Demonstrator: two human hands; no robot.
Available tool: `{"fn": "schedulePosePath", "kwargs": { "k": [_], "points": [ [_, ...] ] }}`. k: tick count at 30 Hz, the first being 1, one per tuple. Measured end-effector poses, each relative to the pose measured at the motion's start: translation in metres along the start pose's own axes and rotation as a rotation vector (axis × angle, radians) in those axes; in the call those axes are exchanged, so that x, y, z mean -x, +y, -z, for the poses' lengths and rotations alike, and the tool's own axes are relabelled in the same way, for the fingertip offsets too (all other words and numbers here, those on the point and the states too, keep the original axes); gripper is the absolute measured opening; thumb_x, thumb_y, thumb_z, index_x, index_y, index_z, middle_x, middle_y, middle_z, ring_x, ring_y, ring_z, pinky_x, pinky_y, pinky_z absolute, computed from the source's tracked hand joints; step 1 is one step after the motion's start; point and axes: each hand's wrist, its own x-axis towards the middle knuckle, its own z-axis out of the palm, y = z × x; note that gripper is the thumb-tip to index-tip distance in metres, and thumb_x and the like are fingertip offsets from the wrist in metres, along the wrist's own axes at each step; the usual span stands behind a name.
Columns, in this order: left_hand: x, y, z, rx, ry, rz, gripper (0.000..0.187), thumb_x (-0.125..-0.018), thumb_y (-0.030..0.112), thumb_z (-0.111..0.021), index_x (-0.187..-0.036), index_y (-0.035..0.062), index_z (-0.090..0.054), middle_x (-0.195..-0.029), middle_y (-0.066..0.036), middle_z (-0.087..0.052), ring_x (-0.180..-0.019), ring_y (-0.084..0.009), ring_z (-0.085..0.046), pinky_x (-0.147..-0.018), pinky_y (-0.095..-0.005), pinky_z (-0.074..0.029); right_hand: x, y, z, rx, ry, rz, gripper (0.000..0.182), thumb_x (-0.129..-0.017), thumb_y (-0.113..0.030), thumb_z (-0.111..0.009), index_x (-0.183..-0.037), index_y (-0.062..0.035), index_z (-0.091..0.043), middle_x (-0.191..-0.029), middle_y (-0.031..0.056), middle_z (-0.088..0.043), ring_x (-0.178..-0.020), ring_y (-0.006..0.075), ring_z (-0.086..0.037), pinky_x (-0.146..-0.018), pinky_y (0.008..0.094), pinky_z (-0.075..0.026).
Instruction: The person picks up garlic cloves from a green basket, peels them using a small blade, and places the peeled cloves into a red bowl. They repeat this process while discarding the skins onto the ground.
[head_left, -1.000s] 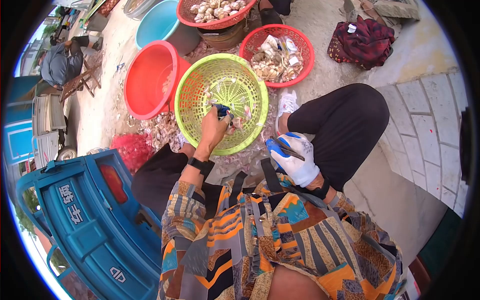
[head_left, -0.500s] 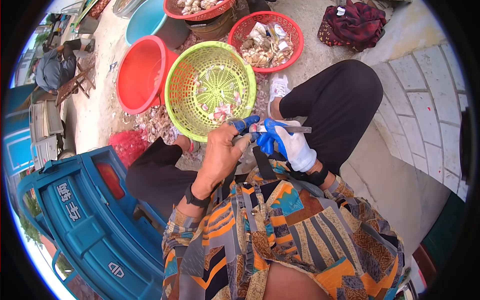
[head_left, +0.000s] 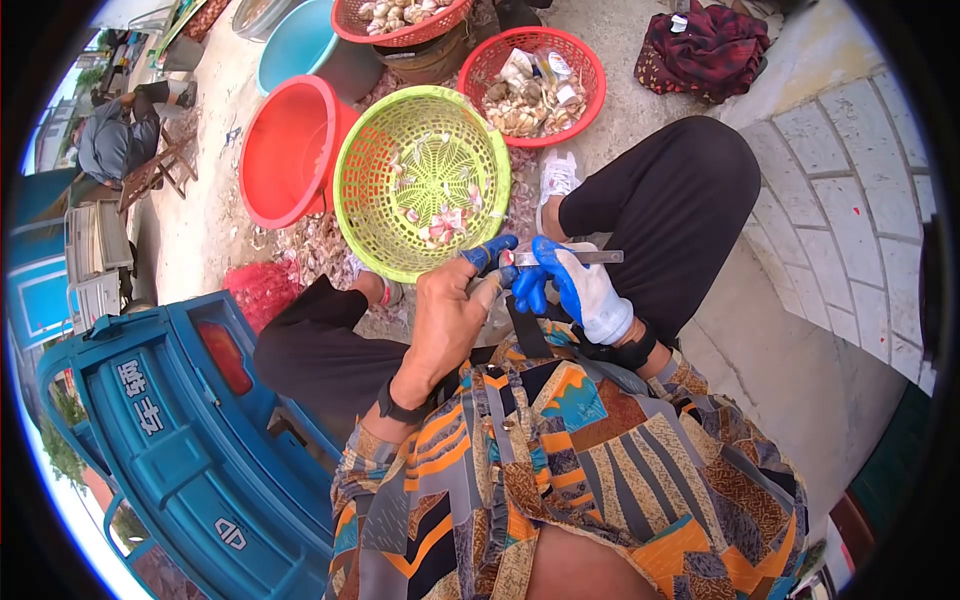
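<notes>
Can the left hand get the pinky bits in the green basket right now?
Probably yes. The left hand is close to the green basket, and nothing covers the pinky bits. But its fingers seem to be pinching a small reddish piece, so it might have to put that down first.

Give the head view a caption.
Gloved right hand holds a flat metal tool to a pinkish piece in the left hand, near a yellow-green basket.
</notes>
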Motion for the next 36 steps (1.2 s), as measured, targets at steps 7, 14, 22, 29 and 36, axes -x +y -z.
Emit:
{"fn": "schedulePosePath", "kwargs": {
  "k": [7,14,22,29,36],
  "points": [
    [0.002,-0.017,-0.006,0.212,-0.003,0.093,0.028,-0.092,-0.003,-0.061,-0.119,-0.0025,-0.069,-0.100,-0.010,-0.075,-0.089,-0.0111,-0.067,-0.081,-0.0281,-0.054,-0.004,0.004,0.006,-0.407,-0.048,-0.303,0.035,-0.108,-0.025,-0.048,-0.121,0.0046,-0.061,-0.088,0.0159,-0.070,-0.067,0.0174,-0.065,-0.062,0.0308,-0.052],
    [-0.003,-0.013,-0.003,0.472,0.056,0.151,0.027,-0.096,-0.001,-0.062,-0.122,-0.0055,-0.065,-0.107,-0.008,-0.072,-0.096,-0.0115,-0.066,-0.086,-0.0273,-0.054,-0.003,-0.009,-0.006,0.507,0.166,-0.199,0.022,-0.095,-0.017,-0.068,-0.103,0.0028,-0.071,-0.087,0.0106,-0.071,-0.075,0.0170,-0.068,-0.068,0.0316,-0.052],
    [0.000,-0.021,0.002,0.234,-0.039,0.116,0.032,-0.093,-0.005,-0.059,-0.123,-0.0011,-0.067,-0.105,-0.008,-0.072,-0.092,-0.0103,-0.064,-0.083,-0.0266,-0.051,-0.008,-0.006,0.000,0.331,0.079,0.266,0.019,-0.090,-0.012,-0.071,-0.100,0.0041,-0.069,-0.088,0.0137,-0.068,-0.080,0.0239,-0.066,-0.072,0.0363,-0.052],
    [0.003,-0.021,0.010,0.234,-0.184,0.125,0.031,-0.092,-0.005,-0.059,-0.122,-0.0021,-0.067,-0.107,-0.008,-0.071,-0.096,-0.0106,-0.062,-0.087,-0.0270,-0.050,0.003,-0.013,-0.003,0.031,0.079,-0.094,0.025,-0.098,-0.014,-0.063,-0.115,0.0044,-0.063,-0.098,0.0122,-0.069,-0.087,0.0147,-0.067,-0.077,0.0304,-0.055],
    [0.003,-0.015,0.014,0.367,-0.214,0.167,0.023,-0.098,-0.001,-0.060,-0.119,-0.0037,-0.067,-0.106,-0.004,-0.071,-0.094,-0.0100,-0.064,-0.087,-0.0266,-0.054,0.000,0.003,0.008,-0.047,-0.047,-0.211,0.030,-0.101,-0.016,-0.060,-0.122,0.0047,-0.059,-0.104,0.0117,-0.070,-0.087,0.0102,-0.067,-0.073,0.0252,-0.056]
  ]
}}
